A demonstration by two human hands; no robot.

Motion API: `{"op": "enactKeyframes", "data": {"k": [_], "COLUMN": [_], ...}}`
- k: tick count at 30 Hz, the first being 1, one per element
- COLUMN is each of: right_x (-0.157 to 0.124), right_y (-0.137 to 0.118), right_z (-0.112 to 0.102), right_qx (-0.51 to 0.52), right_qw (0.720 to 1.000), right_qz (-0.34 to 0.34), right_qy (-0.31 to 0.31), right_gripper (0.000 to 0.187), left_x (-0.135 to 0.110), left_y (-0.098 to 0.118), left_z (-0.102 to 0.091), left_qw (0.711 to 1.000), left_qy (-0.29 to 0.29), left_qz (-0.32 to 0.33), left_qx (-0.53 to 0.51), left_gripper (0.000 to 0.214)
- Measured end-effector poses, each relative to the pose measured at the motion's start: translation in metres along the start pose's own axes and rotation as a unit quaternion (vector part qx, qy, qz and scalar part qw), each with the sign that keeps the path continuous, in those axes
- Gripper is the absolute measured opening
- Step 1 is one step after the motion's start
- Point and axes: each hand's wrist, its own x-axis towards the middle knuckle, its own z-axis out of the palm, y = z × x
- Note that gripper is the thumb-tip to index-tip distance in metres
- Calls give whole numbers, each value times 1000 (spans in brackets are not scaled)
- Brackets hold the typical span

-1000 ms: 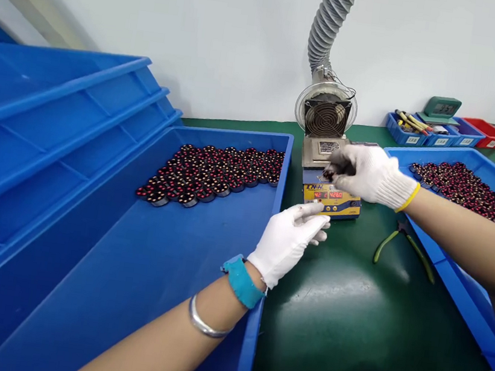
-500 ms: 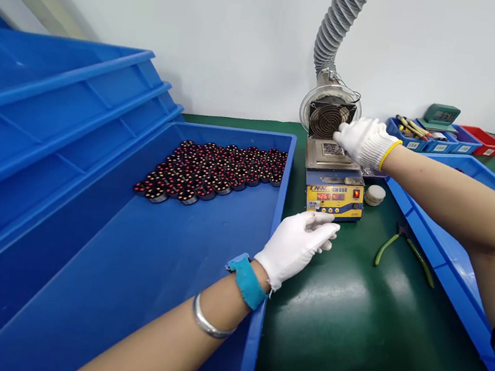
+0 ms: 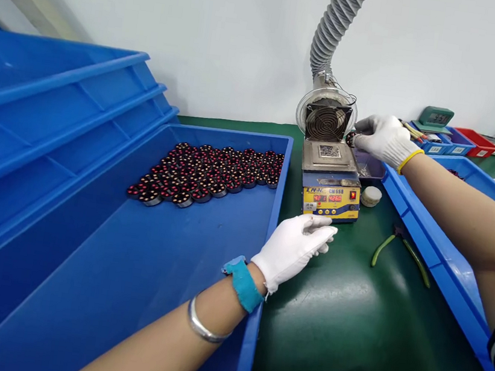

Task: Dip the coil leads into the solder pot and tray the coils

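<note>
One dark part (image 3: pixel 350 139), axis unclear, sits pinched in right hand (image 3: pixel 383 139).

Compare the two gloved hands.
The left hand is low by the yellow heater, fingers stretched, holding nothing; the right hand reaches beside the fan, fingers curled on a small dark part. The left wrist bears a teal band; the right glove has a yellow cuff. Both wear white gloves.

The right hand (image 3: pixel 383 139) has moved from the hot plate's (image 3: pixel 330 154) front edge to its 2 o'clock side, beside the fan (image 3: pixel 326 122).
</note>
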Motion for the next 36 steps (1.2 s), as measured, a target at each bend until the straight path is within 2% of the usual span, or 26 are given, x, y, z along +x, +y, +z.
{"op": "enactKeyframes", "data": {"k": [2,4,6,9,10,14,16,25,32,36], "right_x": [-4,-7,-7,-5,-4,-2,0,5,5,4], "right_y": [7,11,13,14,13,10,8,16,17,12], "right_z": [6,14,22,30,32,34,36,61,62,56], "right_qx": [165,317,395,435,431,334,294,227,189,190], "right_qw": [982,935,899,876,879,926,941,964,975,974], "right_qz": [84,153,183,203,203,176,170,135,113,123], "right_qy": [-21,-39,-50,-45,-38,3,6,-16,-19,-15], "right_gripper": [28,20,16,18,19,22,27,27,30,32], "left_x": [0,0,0,0,0,1,1,1,0,0], "left_y": [0,0,1,0,0,-1,-2,-2,-2,-1], "left_z": [0,0,0,0,0,0,0,0,0,0], "left_qw": [1000,1000,1000,1000,1000,1000,1000,1000,999,999], "left_qy": [-1,-1,0,1,1,-3,-5,-14,-15,-17], "left_qz": [1,-1,-3,-3,-3,-5,-6,-5,-8,-10], "left_qx": [2,4,4,1,2,10,16,26,31,40], "left_gripper": [33,34,34,35,35,35,35,35,35,36]}}
